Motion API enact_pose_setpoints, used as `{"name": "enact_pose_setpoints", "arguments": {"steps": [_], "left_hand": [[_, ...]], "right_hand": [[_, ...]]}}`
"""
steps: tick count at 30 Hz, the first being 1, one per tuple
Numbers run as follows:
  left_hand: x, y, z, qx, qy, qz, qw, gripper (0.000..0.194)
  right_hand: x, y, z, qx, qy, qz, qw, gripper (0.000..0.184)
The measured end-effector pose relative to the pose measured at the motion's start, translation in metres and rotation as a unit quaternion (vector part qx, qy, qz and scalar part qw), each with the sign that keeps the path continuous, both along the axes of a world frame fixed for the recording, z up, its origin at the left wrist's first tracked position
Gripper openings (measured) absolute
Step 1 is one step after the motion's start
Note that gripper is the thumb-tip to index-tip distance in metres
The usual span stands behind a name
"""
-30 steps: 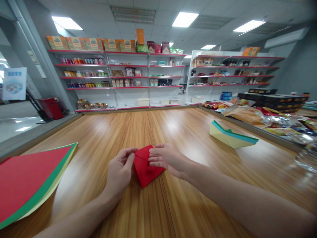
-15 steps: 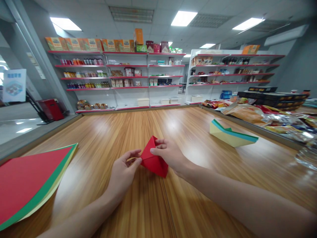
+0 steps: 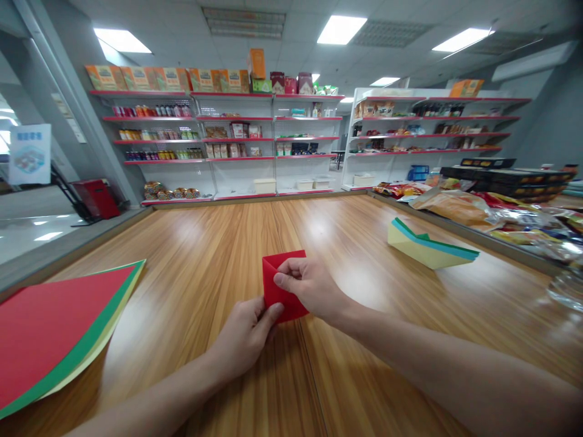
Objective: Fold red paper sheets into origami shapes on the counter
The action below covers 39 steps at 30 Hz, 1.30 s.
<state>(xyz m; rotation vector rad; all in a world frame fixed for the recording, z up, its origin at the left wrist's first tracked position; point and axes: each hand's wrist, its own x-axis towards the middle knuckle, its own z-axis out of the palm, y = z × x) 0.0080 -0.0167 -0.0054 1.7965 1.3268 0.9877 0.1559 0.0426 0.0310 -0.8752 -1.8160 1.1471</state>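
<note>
A folded piece of red paper (image 3: 285, 297) is held between my hands above the middle of the wooden table (image 3: 218, 243). My left hand (image 3: 248, 331) pinches its lower left corner, thumb in front and fingers behind. With thumb and bent fingers, my right hand (image 3: 310, 285) grips the paper at its upper right part; some fingertips are hidden by the paper. The paper looks roughly square, with an opening along its top edge. To the right stands a folded paper boat (image 3: 428, 247) in yellow, blue and green.
Large red, green and yellow paper sheets (image 3: 59, 328) lie stacked at the left. Packaged snacks (image 3: 460, 209) and black boxes (image 3: 505, 179) fill the right side. A clear glass object (image 3: 565, 291) sits at the right edge. Stocked shelves (image 3: 237, 159) stand behind the table.
The red paper has turned from a pointed, diamond-like pose to a nearly upright square. My left hand has shifted from its left corner to the lower left corner, slightly lower and rightward.
</note>
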Motion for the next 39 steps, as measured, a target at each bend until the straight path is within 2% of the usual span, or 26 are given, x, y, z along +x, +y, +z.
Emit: {"name": "enact_pose_setpoints", "arguments": {"steps": [4, 8, 12, 18, 22, 26, 31, 34, 39], "left_hand": [[0.001, -0.002, 0.001, 0.024, 0.015, -0.001, 1.0, 0.037], [0.0, 0.0, -0.003, 0.038, 0.059, 0.004, 0.998, 0.04], [0.0, -0.001, -0.007, 0.039, 0.091, -0.029, 0.995, 0.041], [0.003, -0.002, -0.009, 0.05, 0.093, -0.047, 0.993, 0.04], [0.0, 0.0, -0.011, 0.086, 0.111, -0.044, 0.989, 0.039], [0.0, 0.0, -0.011, 0.125, 0.139, -0.06, 0.981, 0.036], [0.005, -0.005, -0.009, 0.086, 0.118, -0.081, 0.986, 0.041], [0.005, -0.005, -0.008, 0.065, 0.099, -0.061, 0.991, 0.042], [0.001, -0.001, -0.008, 0.043, 0.062, 0.023, 0.997, 0.041]], "right_hand": [[0.0, -0.002, 0.001, 0.021, 0.0, 0.017, 1.0, 0.016], [-0.002, -0.009, 0.004, 0.064, -0.048, -0.022, 0.996, 0.027], [-0.003, -0.016, 0.006, 0.113, -0.08, -0.043, 0.989, 0.036], [-0.003, -0.018, 0.004, 0.119, -0.037, -0.023, 0.992, 0.038], [-0.005, -0.019, 0.006, 0.131, -0.055, -0.051, 0.989, 0.038], [-0.005, -0.022, 0.008, 0.125, -0.062, -0.048, 0.989, 0.04], [-0.004, -0.025, 0.007, 0.173, -0.084, -0.059, 0.979, 0.043], [-0.004, -0.025, 0.007, 0.206, -0.088, -0.066, 0.972, 0.041], [-0.003, -0.018, 0.003, 0.197, -0.117, -0.079, 0.97, 0.032]]}}
